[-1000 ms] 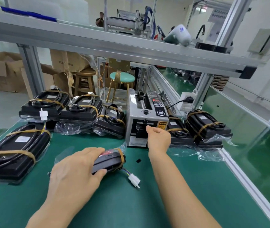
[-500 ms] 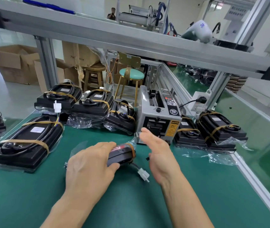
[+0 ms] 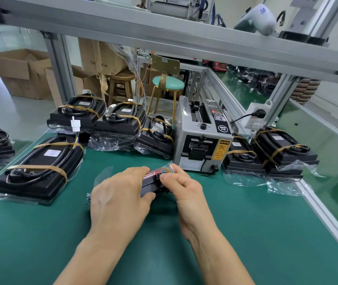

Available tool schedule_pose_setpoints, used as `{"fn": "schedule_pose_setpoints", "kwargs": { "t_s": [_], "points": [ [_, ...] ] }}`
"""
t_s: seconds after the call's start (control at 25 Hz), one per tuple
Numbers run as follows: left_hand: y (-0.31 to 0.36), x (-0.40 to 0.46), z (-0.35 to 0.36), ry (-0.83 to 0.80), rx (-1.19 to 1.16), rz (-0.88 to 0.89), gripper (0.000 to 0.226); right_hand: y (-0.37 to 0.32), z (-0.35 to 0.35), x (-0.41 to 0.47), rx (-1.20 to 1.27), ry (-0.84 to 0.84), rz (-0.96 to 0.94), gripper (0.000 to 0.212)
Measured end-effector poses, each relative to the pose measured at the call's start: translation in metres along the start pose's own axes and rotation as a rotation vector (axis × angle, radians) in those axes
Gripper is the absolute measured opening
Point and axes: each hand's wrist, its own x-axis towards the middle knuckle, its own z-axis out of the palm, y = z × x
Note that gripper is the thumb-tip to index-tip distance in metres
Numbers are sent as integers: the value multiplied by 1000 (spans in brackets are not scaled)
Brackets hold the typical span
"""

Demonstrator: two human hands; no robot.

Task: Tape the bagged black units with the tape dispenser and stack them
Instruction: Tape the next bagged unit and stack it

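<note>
Bagged black unit (image 3: 155,183) on the green bench (image 3: 246,233), gripped by left hand (image 3: 118,204) and pinched by right hand (image 3: 181,186), before the tape dispenser (image 3: 202,138). Taping apparently unfinished; taped units (image 3: 38,169) already stacked around.

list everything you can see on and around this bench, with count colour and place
bagged unit in hand: one, black with red, bench centre, held by both hands
taped bagged units: several, black with tan tape, left, behind and right of the dispenser
tape dispenser: one, grey, bench centre back
bench mat: one, green, under everything
white connector: one, sticking up over the left units
power socket: one, white with black plug, right post
stools: two, one teal and gold, one wooden, behind bench
cardboard boxes: several, brown, back left
left hand: grips the unit
right hand: pinches its right end
</note>
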Motion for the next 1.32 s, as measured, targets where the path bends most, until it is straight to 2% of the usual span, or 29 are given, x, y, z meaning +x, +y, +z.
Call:
{"fn": "schedule_pose_setpoints", "kwargs": {
  "t_s": [0.2, 0.4, 0.64, 0.84, 0.92, 0.96, 1.08, 1.32],
  "points": [
    [1, 0, -1, 16, -14, -11, 42, 1, -1, 2, -68, 35, -37, 13],
    [-1, -2, -1, 55, -59, 82, 44, 2, 0, 4, -144, 83, -85, 24],
    [-4, -1, -3, 31, -117, 165, 42, 5, 1, 6, -209, 109, -116, 28],
    [-4, -1, -2, 0, -159, 127, 41, 6, 2, 7, -317, 154, -168, 17],
    [-4, -1, -2, 14, -167, 124, 38, 7, 1, 9, -286, 210, -163, 8],
    [-4, -1, -3, 14, -168, 119, 35, 9, 0, 11, -221, 227, -143, 15],
    [-5, -1, -3, 6, -158, 68, 30, 11, 1, 12, -46, 192, -89, 25],
    [-5, 2, -3, 42, -118, 46, 32, 14, -9, 15, -338, 14, -196, 36]
  ]
}}
